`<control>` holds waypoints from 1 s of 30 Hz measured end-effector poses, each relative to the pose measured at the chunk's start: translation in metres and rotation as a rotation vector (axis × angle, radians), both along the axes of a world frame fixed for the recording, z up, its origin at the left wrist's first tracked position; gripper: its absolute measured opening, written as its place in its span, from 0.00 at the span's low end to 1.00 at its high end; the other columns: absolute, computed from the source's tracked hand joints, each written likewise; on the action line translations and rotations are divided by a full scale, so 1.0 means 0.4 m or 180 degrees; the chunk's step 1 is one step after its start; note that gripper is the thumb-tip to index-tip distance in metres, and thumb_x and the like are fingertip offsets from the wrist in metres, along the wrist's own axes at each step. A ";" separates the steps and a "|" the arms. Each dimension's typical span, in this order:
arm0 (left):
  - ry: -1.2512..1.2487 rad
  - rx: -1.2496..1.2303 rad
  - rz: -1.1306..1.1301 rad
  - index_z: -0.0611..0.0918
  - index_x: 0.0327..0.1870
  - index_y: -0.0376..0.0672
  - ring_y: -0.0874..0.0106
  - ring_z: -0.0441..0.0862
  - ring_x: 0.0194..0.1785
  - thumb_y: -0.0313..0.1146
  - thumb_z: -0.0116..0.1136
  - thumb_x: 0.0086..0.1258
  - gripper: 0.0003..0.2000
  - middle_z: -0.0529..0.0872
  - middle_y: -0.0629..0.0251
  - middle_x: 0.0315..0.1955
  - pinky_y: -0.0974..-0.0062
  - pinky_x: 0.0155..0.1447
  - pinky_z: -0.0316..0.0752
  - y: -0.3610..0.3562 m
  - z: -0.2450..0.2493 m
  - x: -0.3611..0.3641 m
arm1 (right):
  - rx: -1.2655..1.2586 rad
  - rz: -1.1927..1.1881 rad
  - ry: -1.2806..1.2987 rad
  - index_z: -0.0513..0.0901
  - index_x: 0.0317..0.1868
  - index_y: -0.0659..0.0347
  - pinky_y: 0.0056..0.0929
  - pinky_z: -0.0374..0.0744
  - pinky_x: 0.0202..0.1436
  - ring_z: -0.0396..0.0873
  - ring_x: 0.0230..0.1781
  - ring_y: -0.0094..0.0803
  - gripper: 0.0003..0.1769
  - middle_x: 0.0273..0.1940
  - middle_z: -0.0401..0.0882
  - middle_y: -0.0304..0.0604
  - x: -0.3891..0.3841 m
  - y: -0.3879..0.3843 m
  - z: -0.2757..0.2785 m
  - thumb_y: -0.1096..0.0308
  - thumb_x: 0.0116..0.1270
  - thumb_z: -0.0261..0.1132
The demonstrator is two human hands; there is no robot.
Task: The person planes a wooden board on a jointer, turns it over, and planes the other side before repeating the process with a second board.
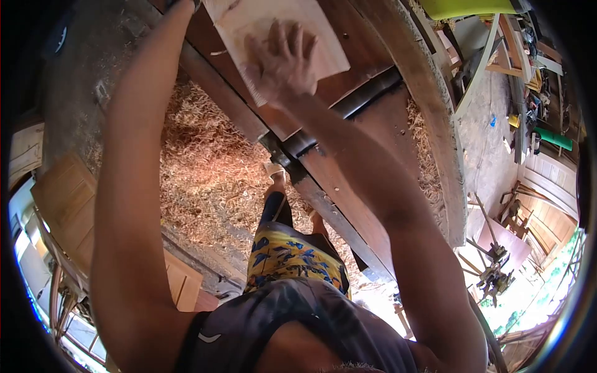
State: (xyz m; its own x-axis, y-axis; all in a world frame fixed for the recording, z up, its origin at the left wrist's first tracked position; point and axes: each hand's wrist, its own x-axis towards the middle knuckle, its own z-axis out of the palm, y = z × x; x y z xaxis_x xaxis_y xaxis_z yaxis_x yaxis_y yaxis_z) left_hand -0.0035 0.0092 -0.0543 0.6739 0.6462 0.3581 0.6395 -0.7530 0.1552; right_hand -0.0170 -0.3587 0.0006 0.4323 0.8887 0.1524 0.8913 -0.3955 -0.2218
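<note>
A pale wooden board (329, 43) lies over the reddish-brown wooden bench (398, 140) at the top of the head view. My right hand (283, 62) rests on the board with its fingers spread, holding nothing. My left arm reaches up along the left side to the top edge, where only the wrist shows beside the board. The fingers of my left hand are out of frame. A dark metal roller or bar (367, 93) crosses the bench just below the board.
Wood shavings (205, 161) cover the floor beside the bench, around my feet. Panelled wooden doors (65, 205) stand at the left. A long curved timber (438, 112) runs along the bench's right side, with tools and a green roll (553, 138) farther right.
</note>
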 end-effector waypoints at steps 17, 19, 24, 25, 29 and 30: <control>-0.0151 -0.4138 0.1616 0.83 0.60 0.27 0.53 0.86 0.55 0.74 0.45 0.74 0.46 0.90 0.41 0.47 0.59 0.61 0.76 -0.410 0.155 -0.799 | -0.0518 0.0671 0.3821 0.91 0.41 0.62 0.45 0.81 0.59 0.86 0.50 0.43 0.22 0.39 0.89 0.49 -0.507 -0.043 0.156 0.50 0.73 0.65; 0.0056 -0.3709 0.1536 0.84 0.58 0.26 0.55 0.87 0.54 0.74 0.48 0.74 0.46 0.90 0.43 0.49 0.62 0.59 0.77 -0.469 0.203 -0.779 | -0.1115 0.0168 0.4776 0.89 0.43 0.61 0.44 0.81 0.55 0.86 0.48 0.41 0.26 0.38 0.88 0.50 -0.520 -0.155 0.190 0.43 0.74 0.65; 0.0022 -0.3747 0.1210 0.86 0.50 0.31 0.60 0.89 0.47 0.70 0.57 0.72 0.39 0.90 0.50 0.46 0.60 0.50 0.80 -0.712 0.357 -0.675 | 0.0276 -0.2585 0.7683 0.80 0.60 0.57 0.44 0.74 0.63 0.80 0.59 0.37 0.34 0.54 0.84 0.46 -0.547 -0.294 0.201 0.34 0.73 0.64; 0.0011 -0.3879 0.1084 0.85 0.48 0.31 0.61 0.89 0.45 0.66 0.63 0.71 0.36 0.90 0.51 0.43 0.61 0.47 0.83 -0.758 0.379 -0.655 | 0.0848 -0.2628 0.8003 0.76 0.64 0.56 0.45 0.71 0.65 0.78 0.61 0.36 0.35 0.60 0.80 0.45 -0.525 -0.304 0.195 0.34 0.74 0.63; -0.0199 -0.4400 0.1106 0.78 0.57 0.24 0.58 0.90 0.48 0.52 0.70 0.70 0.33 0.88 0.42 0.49 0.65 0.44 0.87 -0.977 0.442 -0.591 | 0.2301 -0.3193 0.8378 0.70 0.73 0.54 0.50 0.69 0.73 0.74 0.66 0.38 0.41 0.66 0.75 0.45 -0.426 -0.391 0.250 0.30 0.75 0.58; -0.0125 -0.4523 0.0988 0.78 0.56 0.22 0.58 0.90 0.49 0.48 0.73 0.68 0.33 0.88 0.41 0.49 0.64 0.49 0.87 -1.025 0.469 -0.574 | 0.2256 -0.3362 0.8247 0.72 0.72 0.48 0.55 0.72 0.69 0.74 0.65 0.39 0.39 0.64 0.77 0.44 -0.412 -0.436 0.261 0.29 0.75 0.57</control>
